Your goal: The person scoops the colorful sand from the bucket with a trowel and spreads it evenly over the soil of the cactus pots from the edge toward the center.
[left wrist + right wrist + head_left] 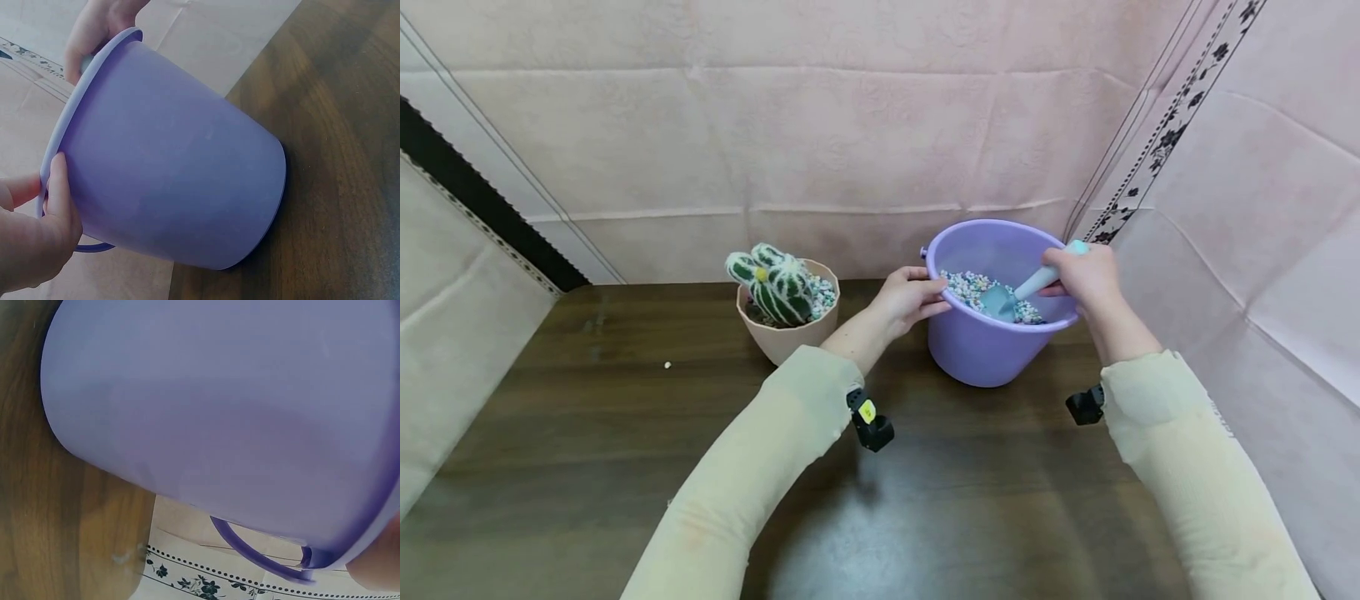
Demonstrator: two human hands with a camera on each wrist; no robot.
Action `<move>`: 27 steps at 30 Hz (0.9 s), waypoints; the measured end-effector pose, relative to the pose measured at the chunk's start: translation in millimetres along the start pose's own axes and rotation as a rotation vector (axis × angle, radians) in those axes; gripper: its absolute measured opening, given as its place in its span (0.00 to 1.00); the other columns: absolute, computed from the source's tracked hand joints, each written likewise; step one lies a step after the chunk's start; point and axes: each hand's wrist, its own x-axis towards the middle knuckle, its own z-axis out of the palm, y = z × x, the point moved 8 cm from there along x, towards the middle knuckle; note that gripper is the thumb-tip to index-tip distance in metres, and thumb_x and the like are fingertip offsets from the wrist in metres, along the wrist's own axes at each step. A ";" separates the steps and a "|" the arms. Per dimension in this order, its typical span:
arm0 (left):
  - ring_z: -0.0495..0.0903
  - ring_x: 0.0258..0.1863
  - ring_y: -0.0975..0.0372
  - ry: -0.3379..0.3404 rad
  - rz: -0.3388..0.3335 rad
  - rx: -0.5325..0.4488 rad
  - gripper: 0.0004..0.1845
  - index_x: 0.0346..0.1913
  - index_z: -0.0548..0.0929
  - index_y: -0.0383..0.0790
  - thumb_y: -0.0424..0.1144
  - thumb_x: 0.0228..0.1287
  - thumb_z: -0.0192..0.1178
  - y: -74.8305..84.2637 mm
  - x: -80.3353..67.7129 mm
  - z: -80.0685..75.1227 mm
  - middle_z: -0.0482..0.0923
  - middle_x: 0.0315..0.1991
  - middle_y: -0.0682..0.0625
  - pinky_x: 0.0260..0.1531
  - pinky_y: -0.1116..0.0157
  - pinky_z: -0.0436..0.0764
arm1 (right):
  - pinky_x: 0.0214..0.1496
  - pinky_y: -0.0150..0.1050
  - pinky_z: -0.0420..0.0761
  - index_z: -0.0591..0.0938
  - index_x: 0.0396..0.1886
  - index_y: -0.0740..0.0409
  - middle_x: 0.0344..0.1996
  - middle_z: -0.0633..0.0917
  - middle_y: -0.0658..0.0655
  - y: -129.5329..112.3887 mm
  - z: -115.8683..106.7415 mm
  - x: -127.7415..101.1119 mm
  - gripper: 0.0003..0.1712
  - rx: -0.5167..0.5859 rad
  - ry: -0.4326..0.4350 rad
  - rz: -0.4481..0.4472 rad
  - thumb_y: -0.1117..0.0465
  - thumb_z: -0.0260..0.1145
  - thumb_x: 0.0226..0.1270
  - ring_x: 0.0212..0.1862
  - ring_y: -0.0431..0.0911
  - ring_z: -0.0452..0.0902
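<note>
A purple bucket [977, 357] stands on the brown wooden table, holding a layer of small pastel pebbles [964, 285]. My left hand [901, 302] pinches its rim on the left side, thumb over the edge and fingers against the outer wall, as the left wrist view also shows. Inside the bucket, a light blue toy shovel [1035, 282] has its blade down among the pebbles. My right hand [1088, 279] grips the shovel's handle above the right rim. In the right wrist view the bucket's wall [206, 406] fills most of the frame, and the shovel is hidden.
Left of the bucket is a pale pot [790, 340] with a green-and-white cactus [781, 293] and similar pebbles on its right side. One small white pebble [667, 365] lies on the table [587, 450]. Pink cloth [850, 142] hangs behind. The bucket's purple handle [250, 551] hangs at its back.
</note>
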 end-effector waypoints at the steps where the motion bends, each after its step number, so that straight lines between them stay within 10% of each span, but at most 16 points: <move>1: 0.76 0.29 0.62 0.001 0.000 0.001 0.25 0.62 0.63 0.34 0.26 0.63 0.56 -0.3 0.3 -0.3 0.72 0.35 0.46 0.53 0.59 0.80 | 0.25 0.31 0.85 0.71 0.31 0.61 0.15 0.77 0.45 -0.1 -0.1 -0.2 0.06 0.016 -0.001 0.001 0.64 0.59 0.57 0.14 0.38 0.80; 27: 0.76 0.29 0.62 0.009 0.007 -0.002 0.25 0.62 0.64 0.34 0.26 0.63 0.55 -0.1 -0.8 1.2 0.73 0.35 0.45 0.54 0.59 0.79 | 0.32 0.33 0.86 0.71 0.35 0.62 0.24 0.76 0.50 1.8 -6.9 -2.8 0.06 0.387 -0.030 0.074 0.67 0.60 0.61 0.24 0.39 0.82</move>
